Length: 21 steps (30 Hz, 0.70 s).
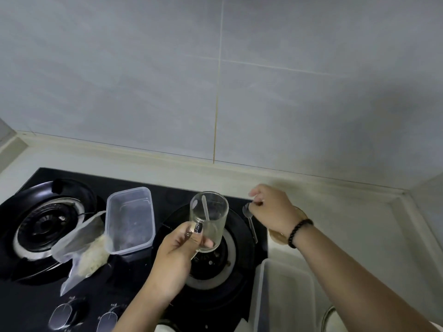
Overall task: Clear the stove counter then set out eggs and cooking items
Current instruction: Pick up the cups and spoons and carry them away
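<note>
left hand [177, 250] fingers wrapped round glass [209, 220] with plastic stick inside, over stove burner [213, 262]. right hand [273, 209] fingers pinching metal spoon [249, 218].

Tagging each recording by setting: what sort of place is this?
A home kitchen, most likely: a black two-burner gas stove with knobs, a pale counter and a tiled wall.

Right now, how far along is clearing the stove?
Nothing looks cleared yet. In hand: the left hand grips the glass holding a plastic stick, and the right hand is at the metal spoon. Left: plastic container and bag on the stove; no eggs visible.
</note>
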Tool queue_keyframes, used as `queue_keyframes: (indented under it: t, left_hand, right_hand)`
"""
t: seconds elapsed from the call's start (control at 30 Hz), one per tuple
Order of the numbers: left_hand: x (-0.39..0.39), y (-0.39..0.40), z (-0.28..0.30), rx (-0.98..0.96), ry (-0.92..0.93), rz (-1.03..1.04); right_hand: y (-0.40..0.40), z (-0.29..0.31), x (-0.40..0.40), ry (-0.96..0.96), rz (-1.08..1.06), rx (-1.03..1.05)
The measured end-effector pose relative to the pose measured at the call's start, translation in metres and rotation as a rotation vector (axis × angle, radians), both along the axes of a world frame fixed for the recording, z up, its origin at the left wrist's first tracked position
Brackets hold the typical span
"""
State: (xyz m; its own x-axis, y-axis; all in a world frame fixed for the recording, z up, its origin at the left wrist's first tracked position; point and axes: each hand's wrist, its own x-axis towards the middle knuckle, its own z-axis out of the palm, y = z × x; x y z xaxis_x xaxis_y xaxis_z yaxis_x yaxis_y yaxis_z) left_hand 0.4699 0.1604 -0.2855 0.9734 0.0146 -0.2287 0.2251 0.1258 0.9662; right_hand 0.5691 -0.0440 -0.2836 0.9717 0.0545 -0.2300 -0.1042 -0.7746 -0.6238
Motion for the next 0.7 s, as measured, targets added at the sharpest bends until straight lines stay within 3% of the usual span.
queue_keyframes:
  t: [0.1,0.3,0.47,0.7]
  left_hand:
    - [0.007,-0.001,-0.003,0.014,0.011,0.002]
    - [0.016,0.009,0.001,-0.048,0.01,0.006]
    - [0.021,0.015,0.008,-0.073,-0.055,0.018]
    - [0.017,0.013,0.016,-0.052,-0.07,0.018]
  right_hand:
    - [0.005,-0.045,0.017,0.118,0.091,-0.267]
    - [0.019,-0.068,0.047,0.261,0.156,-0.482]
    - [0.023,-0.07,0.064,0.402,0.153,-0.526]
    - [0.017,-0.075,0.058,0.375,0.087,-0.48]
